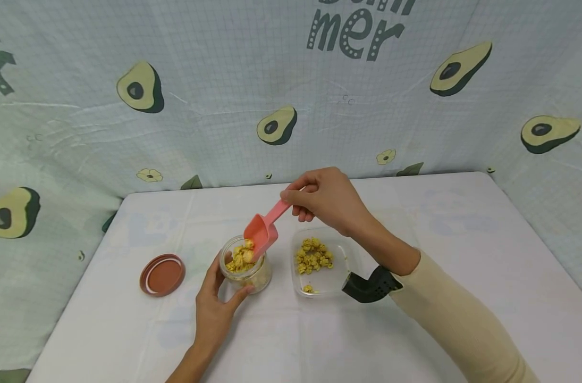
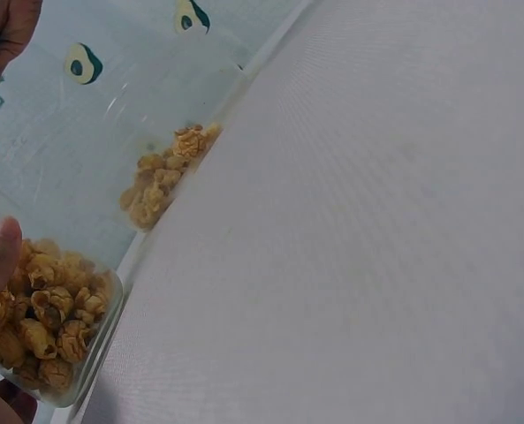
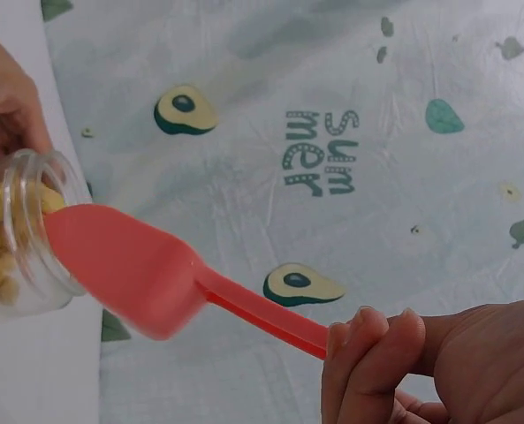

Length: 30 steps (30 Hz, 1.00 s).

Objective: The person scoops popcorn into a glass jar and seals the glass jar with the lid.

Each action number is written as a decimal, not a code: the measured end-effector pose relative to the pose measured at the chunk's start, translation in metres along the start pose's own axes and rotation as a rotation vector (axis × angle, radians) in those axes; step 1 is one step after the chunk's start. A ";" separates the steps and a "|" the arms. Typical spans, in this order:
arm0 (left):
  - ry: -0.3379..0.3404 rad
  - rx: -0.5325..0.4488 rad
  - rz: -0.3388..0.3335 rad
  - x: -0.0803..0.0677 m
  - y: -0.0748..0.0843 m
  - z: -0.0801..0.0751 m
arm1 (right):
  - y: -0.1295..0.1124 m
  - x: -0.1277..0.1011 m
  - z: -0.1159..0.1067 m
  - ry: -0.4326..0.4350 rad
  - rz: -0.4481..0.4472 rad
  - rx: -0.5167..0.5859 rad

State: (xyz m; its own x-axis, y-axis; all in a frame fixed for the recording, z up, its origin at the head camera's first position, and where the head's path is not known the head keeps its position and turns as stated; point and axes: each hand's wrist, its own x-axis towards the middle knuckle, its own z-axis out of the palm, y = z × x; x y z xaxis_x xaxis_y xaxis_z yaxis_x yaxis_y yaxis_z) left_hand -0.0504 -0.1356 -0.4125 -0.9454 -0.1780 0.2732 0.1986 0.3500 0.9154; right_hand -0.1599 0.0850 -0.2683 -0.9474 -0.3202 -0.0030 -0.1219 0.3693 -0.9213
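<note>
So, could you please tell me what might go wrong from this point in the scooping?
The pink plastic scoop is tipped over the narrow mouth of the small clear glass jar, so yellow popcorn pieces might fall onto the white table. The right hand pinches only the handle's end, so the scoop may wobble. The left hand steadies the jar; a nudge could tip it.

A table (image 1: 463,255) with a white cloth stands in front of a fabric backdrop (image 1: 224,80). The backdrop is pale blue-green with a fine grid pattern. It has printed avocado halves (image 1: 139,87), small flowers (image 1: 149,175) and dark green leaves. Near the top there are dark letters (image 1: 355,32) that read "mer". The fabric has soft wrinkles and goes around both sides of the table. The light is even and bright, with only weak shadows on the cloth.
</note>
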 end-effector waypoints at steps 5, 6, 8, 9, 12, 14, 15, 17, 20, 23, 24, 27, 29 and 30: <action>-0.001 0.002 -0.011 0.000 0.000 0.000 | -0.005 0.000 0.001 0.001 -0.029 -0.020; -0.001 0.001 -0.007 0.001 0.000 0.000 | -0.005 -0.001 0.001 0.001 -0.033 -0.030; 0.001 -0.005 0.007 0.000 0.000 0.000 | -0.006 -0.001 0.001 0.000 -0.040 -0.042; 0.001 -0.010 0.016 0.000 -0.001 0.000 | -0.006 -0.002 0.000 0.001 -0.040 -0.046; 0.003 -0.030 0.037 0.000 -0.008 0.000 | -0.004 -0.003 -0.001 0.001 -0.036 -0.054; 0.002 -0.036 0.045 0.000 -0.015 0.000 | -0.002 -0.004 -0.003 0.004 -0.026 -0.049; 0.002 -0.036 0.047 0.000 -0.018 0.000 | -0.001 -0.005 -0.004 0.007 -0.020 -0.045; -0.002 -0.035 0.039 0.000 -0.020 0.001 | 0.003 -0.007 -0.006 0.015 -0.004 -0.030; -0.008 -0.019 0.019 0.000 -0.013 0.002 | 0.009 -0.011 -0.011 0.029 0.018 0.000; -0.010 -0.012 0.007 0.000 -0.013 0.002 | 0.017 -0.017 -0.018 0.048 0.034 0.024; -0.009 -0.002 0.004 0.000 -0.015 0.002 | 0.019 -0.019 -0.020 0.053 0.035 0.032; -0.003 0.011 0.020 -0.001 -0.016 0.002 | 0.027 -0.026 -0.028 0.070 0.044 0.044; 0.006 0.027 0.038 -0.001 -0.010 0.001 | 0.032 -0.029 -0.034 0.080 0.052 0.046; 0.012 0.040 0.046 -0.002 -0.004 0.001 | 0.035 -0.031 -0.037 0.083 0.057 0.045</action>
State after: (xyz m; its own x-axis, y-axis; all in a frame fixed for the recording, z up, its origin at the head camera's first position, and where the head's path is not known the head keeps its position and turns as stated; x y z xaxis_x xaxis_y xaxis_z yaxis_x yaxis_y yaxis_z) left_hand -0.0498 -0.1362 -0.4170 -0.9322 -0.1713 0.3188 0.2315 0.3947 0.8892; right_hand -0.1453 0.1401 -0.2860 -0.9739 -0.2256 -0.0257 -0.0551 0.3446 -0.9371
